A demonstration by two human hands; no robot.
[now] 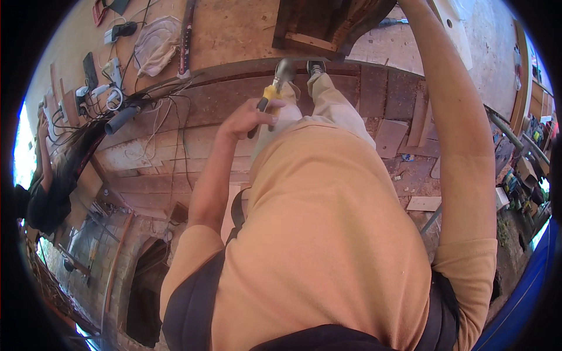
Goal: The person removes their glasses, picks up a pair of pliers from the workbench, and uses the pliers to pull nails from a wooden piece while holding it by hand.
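My left hand [243,119] is closed around the yellow-and-black handles of a pair of pliers [273,93]. Their metal head points away from me, just short of the table's near edge, and is slightly blurred. My right arm stretches far forward over the table. Only the back part of my right hand [412,3] shows at the top edge, and its fingers are out of the picture. Beside it stands a dark brown wooden piece [310,26] with a curved side and a paler strip along its lower edge.
On the wooden table [234,35] lie a crumpled pale cloth bag [157,45], a long dark level-like bar [186,38] and a screwdriver-like tool [391,22]. Tangled cables and power strips [111,73] crowd the left. Another person's arm [45,152] reaches in at far left. Wood scraps [391,137] cover the floor.
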